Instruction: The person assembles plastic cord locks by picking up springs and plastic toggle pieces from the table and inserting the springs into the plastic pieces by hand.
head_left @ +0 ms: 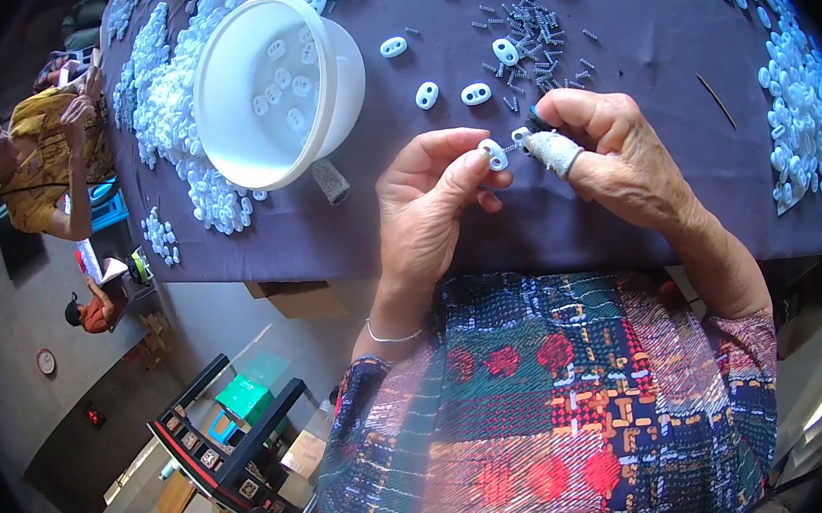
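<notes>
Between the thumb and fingers of my left hand (433, 196) is a white oval two-hole cord-lock piece (494, 155), held over the near part of the table. My right hand (607, 151) pinches a smaller white plastic piece (520, 136) close to it. A thin metal spring (509, 148) bridges the gap between the two pieces. A whitish cloth finger cover (554, 152) wraps my right thumb, and something dark covers a fingertip there. Just beyond my hands lies a loose heap of small springs (537, 40), with several white oval pieces (476, 93) scattered around it.
A white round tub (342, 87) with several oval pieces inside stands at the left, beside a large pile of white parts (156, 83). Another pile (810, 124) lines the right edge. A grey finger cover (330, 181) lies by the tub. Two people sit off to the left.
</notes>
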Motion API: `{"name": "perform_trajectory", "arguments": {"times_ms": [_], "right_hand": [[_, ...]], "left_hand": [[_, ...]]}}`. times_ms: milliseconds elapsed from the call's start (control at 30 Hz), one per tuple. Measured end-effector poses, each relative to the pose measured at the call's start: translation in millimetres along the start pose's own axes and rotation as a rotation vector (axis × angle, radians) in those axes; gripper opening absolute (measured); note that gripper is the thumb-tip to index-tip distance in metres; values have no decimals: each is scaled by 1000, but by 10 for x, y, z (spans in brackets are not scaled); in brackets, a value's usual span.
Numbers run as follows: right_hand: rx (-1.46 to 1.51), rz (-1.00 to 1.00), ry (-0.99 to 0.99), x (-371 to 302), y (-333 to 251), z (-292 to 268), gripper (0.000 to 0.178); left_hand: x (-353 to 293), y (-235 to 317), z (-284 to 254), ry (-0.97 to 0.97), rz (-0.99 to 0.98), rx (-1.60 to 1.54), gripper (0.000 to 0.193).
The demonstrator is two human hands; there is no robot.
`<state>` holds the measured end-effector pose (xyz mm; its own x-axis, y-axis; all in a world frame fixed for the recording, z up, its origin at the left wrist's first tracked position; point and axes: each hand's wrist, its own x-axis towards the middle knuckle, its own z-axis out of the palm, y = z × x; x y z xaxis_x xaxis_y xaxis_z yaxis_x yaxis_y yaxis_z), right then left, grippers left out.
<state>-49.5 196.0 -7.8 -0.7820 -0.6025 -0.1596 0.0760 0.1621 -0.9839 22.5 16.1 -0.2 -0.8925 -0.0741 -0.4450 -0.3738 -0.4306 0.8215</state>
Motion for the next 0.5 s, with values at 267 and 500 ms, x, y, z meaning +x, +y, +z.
{"name": "perform_trajectory", "arguments": {"times_ms": [267,500], "right_hand": [[-2,-2,-9,0,-29,-7,11],[-7,-6,2,-3,9,14,9]], "left_hand": [[21,-23,-8,-19,28,10,16],[24,-33,-14,-4,26,20,15]]}}
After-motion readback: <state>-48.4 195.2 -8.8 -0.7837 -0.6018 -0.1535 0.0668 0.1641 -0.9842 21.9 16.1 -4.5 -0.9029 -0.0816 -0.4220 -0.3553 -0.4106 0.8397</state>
